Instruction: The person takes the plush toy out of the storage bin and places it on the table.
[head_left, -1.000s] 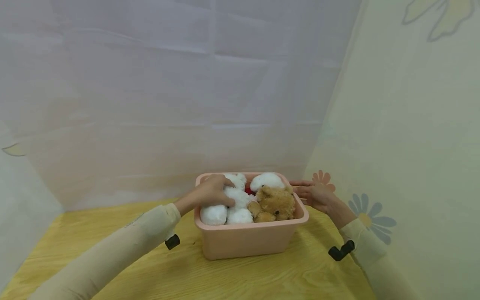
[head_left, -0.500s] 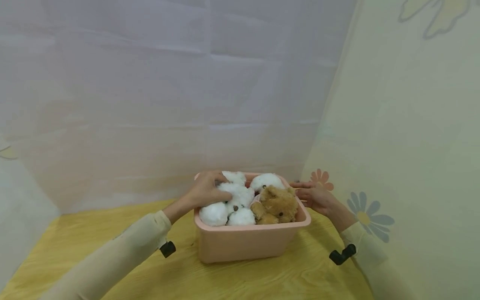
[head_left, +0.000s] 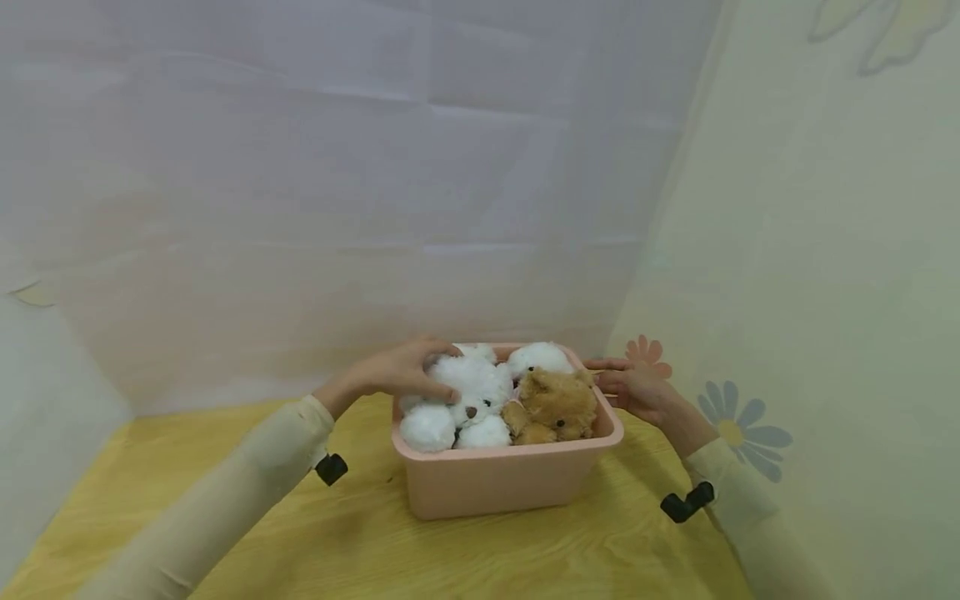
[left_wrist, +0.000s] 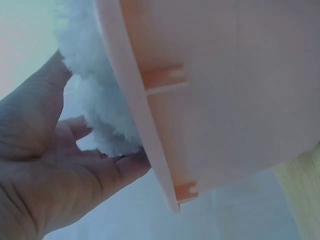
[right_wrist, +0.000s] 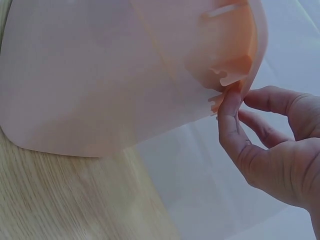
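Note:
A pink plastic bin (head_left: 510, 483) stands on the wooden table and holds plush toys. My left hand (head_left: 401, 372) reaches over its left rim and grips the head of a white teddy bear (head_left: 474, 390), whose face looks toward me. In the left wrist view my left hand's fingers (left_wrist: 107, 170) curl round the white teddy bear's fur (left_wrist: 95, 95) beside the bin wall (left_wrist: 230, 100). A brown teddy bear (head_left: 558, 406) sits in the bin's right half. My right hand (head_left: 633, 387) holds the right rim, its thumb (right_wrist: 230, 120) pressed under the bin's rim (right_wrist: 240, 55).
Pale curtain walls close in behind and on the right, where flower prints (head_left: 738, 429) show. The yellow wooden table (head_left: 300, 550) stretches to the left and front of the bin. Another white plush shape (head_left: 536, 357) lies at the bin's back.
My left hand has shifted back and left on the white bear and raised its head, so the bear's face now shows. My right hand has stayed at the right rim.

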